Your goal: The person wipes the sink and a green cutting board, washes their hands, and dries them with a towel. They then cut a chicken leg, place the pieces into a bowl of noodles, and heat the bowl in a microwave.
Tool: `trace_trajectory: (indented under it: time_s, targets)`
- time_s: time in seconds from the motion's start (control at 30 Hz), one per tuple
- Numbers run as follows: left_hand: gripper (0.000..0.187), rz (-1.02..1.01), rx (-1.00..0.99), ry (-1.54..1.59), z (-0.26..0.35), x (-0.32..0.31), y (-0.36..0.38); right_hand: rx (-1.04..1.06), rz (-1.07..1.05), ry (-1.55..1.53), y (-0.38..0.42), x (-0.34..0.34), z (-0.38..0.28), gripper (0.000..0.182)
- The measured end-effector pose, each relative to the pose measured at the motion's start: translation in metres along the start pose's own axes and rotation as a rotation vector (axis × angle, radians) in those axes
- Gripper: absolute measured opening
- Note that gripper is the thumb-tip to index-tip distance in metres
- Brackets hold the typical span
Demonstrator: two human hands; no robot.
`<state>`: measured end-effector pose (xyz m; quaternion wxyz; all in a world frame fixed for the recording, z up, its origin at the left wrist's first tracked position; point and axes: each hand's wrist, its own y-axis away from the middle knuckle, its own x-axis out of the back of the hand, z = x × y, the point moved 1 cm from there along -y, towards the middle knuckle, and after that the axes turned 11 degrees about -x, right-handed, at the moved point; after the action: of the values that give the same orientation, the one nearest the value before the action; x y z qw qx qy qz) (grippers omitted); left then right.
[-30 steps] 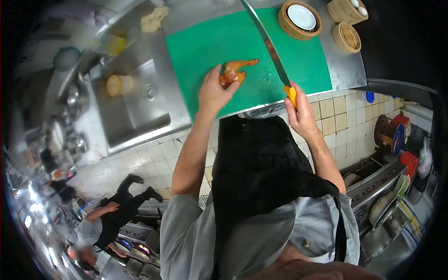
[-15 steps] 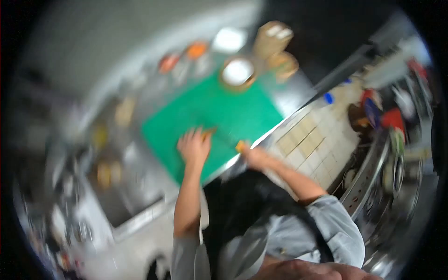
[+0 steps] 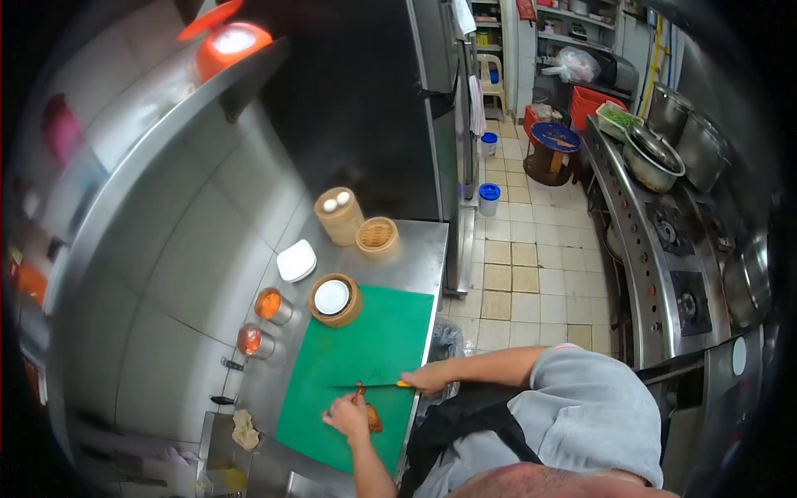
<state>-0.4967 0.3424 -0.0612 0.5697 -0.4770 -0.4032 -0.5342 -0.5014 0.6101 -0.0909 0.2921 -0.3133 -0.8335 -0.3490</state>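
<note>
My right hand [image 3: 430, 378] is closed round the yellow handle of a knife [image 3: 374, 385], whose blade points left across the green cutting board [image 3: 365, 332]. The blade lies over or against the upper end of a piece of brown cooked meat [image 3: 374, 417]. Beside the meat, my left hand [image 3: 347, 414] presses on the board with its fingers against the meat's left side, just below the blade. A bamboo steamer [image 3: 354, 309] with a white dish [image 3: 331, 297] stands on the board's far left corner.
On the steel counter stand a white container [image 3: 296, 261], two metal cups with orange contents [image 3: 269, 305], bamboo steamers [image 3: 339, 217] and a crumpled cloth [image 3: 245, 430]. A stove [image 3: 656, 274] with pots runs along the right, across a tiled floor [image 3: 515, 282].
The view has turned and tilted up, showing more floor and stove, and is sharper. The knife has come to the meat beside my left hand.
</note>
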Motion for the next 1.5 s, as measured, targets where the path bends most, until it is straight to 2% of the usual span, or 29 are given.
trace_trajectory:
  time_s: [0.13, 0.2, 0.23, 0.27, 0.3, 0.33, 0.37, 0.43, 0.53, 0.57, 0.63, 0.7, 0.77, 0.83, 0.87, 0.93, 1.0, 1.07, 1.13, 1.2, 1.27, 1.33, 1.4, 1.43, 1.47, 1.5]
  targets:
    - [0.019, 0.022, 0.059, -0.074, -0.022, 0.011, 0.001, -0.055, -0.072, -0.029, 0.019, 0.029, -0.020, 0.038]
    - [0.026, 0.104, 0.033, -0.010, -0.035, 0.007, -0.003, -0.098, -0.132, -0.044, 0.042, 0.043, -0.022, 0.042]
    - [0.039, 0.038, 0.047, 0.083, -0.033, 0.012, -0.013, 0.017, -0.084, -0.030, 0.040, 0.036, -0.007, 0.041]
    - [0.047, -0.253, 0.140, 0.213, -0.038, 0.015, -0.020, -0.056, -0.078, 0.087, 0.038, 0.026, 0.000, 0.040]
    - [0.055, -0.111, 0.033, 0.147, -0.037, 0.016, -0.012, -0.015, -0.012, 0.086, 0.040, 0.017, 0.012, 0.039]
    - [0.058, 0.013, 0.025, 0.198, -0.044, 0.000, -0.011, -0.071, -0.097, 0.128, 0.045, 0.028, 0.010, 0.040]
    - [0.059, -0.027, 0.055, 0.210, -0.030, 0.023, -0.009, -0.106, 0.047, -0.122, 0.061, 0.045, -0.006, 0.041]
    - [0.040, 0.057, 0.088, 0.154, -0.038, 0.019, -0.005, -0.186, 0.160, -0.221, 0.074, 0.045, -0.001, 0.037]
    - [0.031, 0.145, 0.097, 0.203, -0.027, 0.029, -0.012, -0.222, 0.303, -0.478, 0.085, 0.036, 0.019, 0.035]
    - [0.029, 0.161, 0.072, 0.217, -0.018, 0.030, -0.016, -0.211, 0.282, -0.477, 0.087, 0.035, 0.023, 0.035]
    - [0.030, 0.035, 0.047, 0.154, 0.000, 0.027, -0.027, -0.313, 0.272, -0.674, 0.093, 0.034, 0.032, 0.036]
    - [0.020, -0.137, -0.014, 0.052, 0.019, 0.013, -0.043, -0.314, 0.266, -0.753, 0.100, 0.029, 0.044, 0.034]
    - [0.016, -0.164, -0.057, -0.079, 0.034, -0.012, -0.053, -0.447, 0.152, -0.808, 0.110, 0.038, 0.036, 0.034]
    - [0.017, -0.094, -0.062, -0.149, 0.049, -0.020, -0.061, -0.282, 0.205, -0.756, 0.111, 0.030, 0.057, 0.035]
    - [0.017, -0.096, -0.034, -0.153, 0.052, -0.017, -0.061, -0.280, 0.207, -0.756, 0.113, 0.036, 0.047, 0.036]
    - [0.016, -0.213, -0.056, -0.063, 0.066, -0.007, -0.054, -0.240, 0.206, -0.736, 0.114, 0.033, 0.061, 0.035]
    - [0.015, -0.151, -0.125, 0.043, 0.082, -0.017, -0.030, -0.223, 0.205, -0.717, 0.117, 0.038, 0.068, 0.034]
    - [0.014, -0.163, -0.219, 0.242, 0.111, -0.016, 0.013, -0.248, 0.186, -0.702, 0.119, 0.050, 0.068, 0.034]
    - [0.013, -0.320, -0.170, 0.572, 0.133, -0.027, 0.045, -0.287, 0.175, -0.692, 0.119, 0.054, 0.072, 0.034]
    - [0.013, -0.395, -0.205, 0.585, 0.144, -0.084, 0.069, -0.359, 0.143, -0.744, 0.115, 0.056, 0.079, 0.034]
    - [0.014, -0.400, -0.206, 0.548, 0.151, -0.099, 0.074, -0.359, 0.116, -0.751, 0.113, 0.062, 0.071, 0.032]
    - [0.016, -0.031, -0.126, 0.598, 0.149, -0.045, 0.079, -0.370, 0.091, -0.739, 0.105, 0.066, 0.069, 0.031]
    - [0.022, 0.126, 0.125, 0.636, 0.136, 0.019, 0.083, -0.249, 0.162, -0.644, 0.099, 0.060, 0.078, 0.030]
    - [0.029, 0.347, 0.220, 0.514, 0.118, 0.029, 0.084, -0.246, 0.162, -0.648, 0.095, 0.062, 0.069, 0.030]
    - [0.040, 0.483, 0.312, 0.402, 0.094, 0.024, 0.086, -0.281, 0.105, -0.650, 0.092, 0.067, 0.055, 0.030]
    - [0.050, 0.520, 0.482, 0.345, 0.076, 0.030, 0.086, -0.320, 0.049, -0.650, 0.089, 0.069, 0.048, 0.031]
